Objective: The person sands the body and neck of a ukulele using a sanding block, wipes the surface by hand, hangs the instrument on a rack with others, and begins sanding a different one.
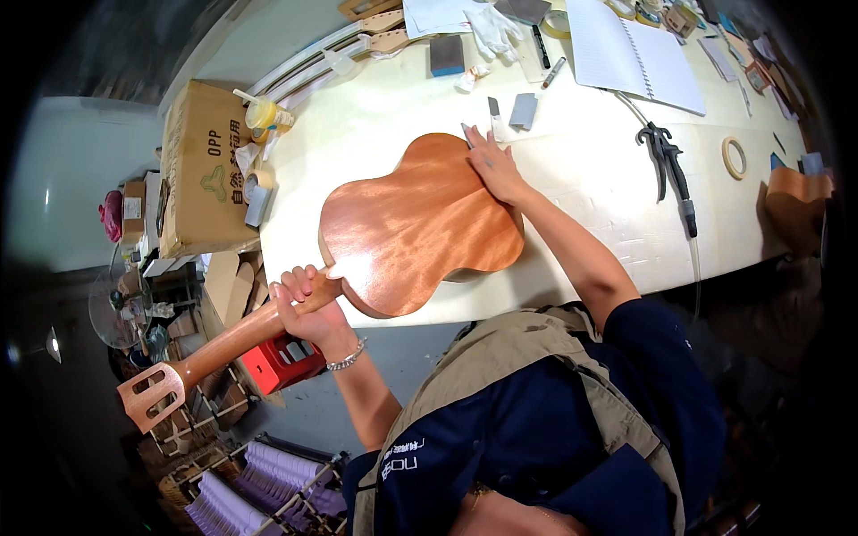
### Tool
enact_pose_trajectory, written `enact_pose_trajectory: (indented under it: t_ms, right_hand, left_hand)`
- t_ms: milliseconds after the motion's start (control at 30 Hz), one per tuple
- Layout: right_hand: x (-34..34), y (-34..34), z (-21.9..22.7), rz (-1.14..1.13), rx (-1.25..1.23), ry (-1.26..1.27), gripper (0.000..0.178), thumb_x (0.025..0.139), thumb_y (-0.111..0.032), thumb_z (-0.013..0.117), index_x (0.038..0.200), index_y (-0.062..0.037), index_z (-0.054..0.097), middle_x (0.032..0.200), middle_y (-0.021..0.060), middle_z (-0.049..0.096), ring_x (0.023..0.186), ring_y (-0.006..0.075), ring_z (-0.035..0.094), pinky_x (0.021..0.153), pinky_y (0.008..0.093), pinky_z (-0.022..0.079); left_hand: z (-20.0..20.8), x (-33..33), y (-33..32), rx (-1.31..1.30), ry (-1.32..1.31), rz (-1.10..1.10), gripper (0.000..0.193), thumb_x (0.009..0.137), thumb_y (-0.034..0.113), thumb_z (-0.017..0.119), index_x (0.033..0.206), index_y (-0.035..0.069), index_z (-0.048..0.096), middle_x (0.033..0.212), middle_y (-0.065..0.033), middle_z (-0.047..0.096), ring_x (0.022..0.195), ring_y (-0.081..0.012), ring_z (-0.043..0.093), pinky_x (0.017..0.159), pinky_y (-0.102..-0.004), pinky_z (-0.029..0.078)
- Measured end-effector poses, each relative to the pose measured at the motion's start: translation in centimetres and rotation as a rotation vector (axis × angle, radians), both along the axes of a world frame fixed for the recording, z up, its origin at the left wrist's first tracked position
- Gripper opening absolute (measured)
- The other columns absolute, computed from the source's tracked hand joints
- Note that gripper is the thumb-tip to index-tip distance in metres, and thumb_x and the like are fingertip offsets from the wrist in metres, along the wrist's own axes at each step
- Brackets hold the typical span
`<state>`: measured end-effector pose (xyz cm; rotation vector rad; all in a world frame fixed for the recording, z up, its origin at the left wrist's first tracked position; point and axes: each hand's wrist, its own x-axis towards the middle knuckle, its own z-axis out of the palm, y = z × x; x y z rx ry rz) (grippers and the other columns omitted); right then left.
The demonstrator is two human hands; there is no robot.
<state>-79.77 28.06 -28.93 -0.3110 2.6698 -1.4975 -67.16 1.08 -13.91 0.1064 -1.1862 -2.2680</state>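
A small unfinished wooden guitar [416,219] lies with its glossy brown back up, its body on the white table and its neck reaching past the edge toward the lower left. My left hand [307,304] is wrapped round the neck close to the heel. At the body's far right edge rests my right hand [494,168], with a thin grey pad [466,135] at its fingertips, mostly hidden under them. The slotted headstock [154,395] hangs free of the table and carries no tuners.
Grey sanding pads [524,111], a blue-and-grey block [447,56] and a white glove [494,34] lie beyond the body. On the right are a black air gun [663,156] with a hose and a tape roll [734,157]. A cardboard box [204,170] stands left.
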Motion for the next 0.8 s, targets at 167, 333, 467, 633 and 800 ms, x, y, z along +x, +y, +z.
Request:
enact_pose_trajectory:
  t_ms: [167,333,467,633,800]
  right_hand:
    - [4.9,-7.0,10.7,0.331,-0.010,0.558,0.064,0.091,-0.045,0.042,0.143,-0.0118,0.024,0.150,0.0099,0.020,0.138,0.0281,0.019,0.110,0.0511,0.012]
    - [-1.5,-2.0,1.1,0.008,0.007,0.043,0.057,0.094,-0.039,0.033,0.144,-0.0147,0.022,0.149,0.0083,0.025,0.137,0.0323,0.019,0.109,0.0541,0.009]
    - [0.9,-3.0,3.3,0.027,0.132,0.108,0.060,0.092,-0.044,0.037,0.142,-0.0110,0.028,0.147,0.0108,0.027,0.137,0.0320,0.019,0.110,0.0521,0.007]
    - [11.3,-10.5,15.3,0.357,-0.083,0.650,0.061,0.089,-0.038,0.048,0.140,-0.0105,0.031,0.145,0.0109,0.030,0.137,0.0287,0.020,0.110,0.0488,0.012]
    - [6.2,0.2,1.0,-0.006,-0.059,0.301,0.048,0.095,-0.027,0.035,0.140,-0.0137,0.031,0.145,0.0095,0.030,0.134,0.0270,0.025,0.107,0.0387,0.026]
  left_hand:
    - [-0.1,-0.7,0.7,0.007,0.043,-0.077,0.031,0.090,0.017,0.045,0.062,0.014,0.031,0.060,0.0026,0.031,0.060,-0.0104,0.034,0.070,-0.0286,0.037]
    - [-0.5,-0.9,-0.6,0.018,0.084,-0.131,0.030,0.088,0.016,0.049,0.063,0.014,0.032,0.060,0.0023,0.031,0.060,-0.0105,0.036,0.070,-0.0280,0.037]
    - [-0.6,-1.2,-0.6,0.058,0.094,-0.080,0.028,0.086,0.015,0.051,0.065,0.015,0.032,0.059,0.0023,0.031,0.059,-0.0102,0.035,0.067,-0.0277,0.035]
    - [1.0,-0.4,1.7,0.000,-0.002,-0.001,0.028,0.088,0.016,0.047,0.065,0.014,0.031,0.059,0.0020,0.031,0.059,-0.0101,0.035,0.068,-0.0281,0.037]
    - [0.0,0.0,0.9,0.008,0.040,0.029,0.029,0.087,0.017,0.047,0.064,0.014,0.030,0.058,0.0018,0.031,0.058,-0.0103,0.034,0.066,-0.0298,0.036]
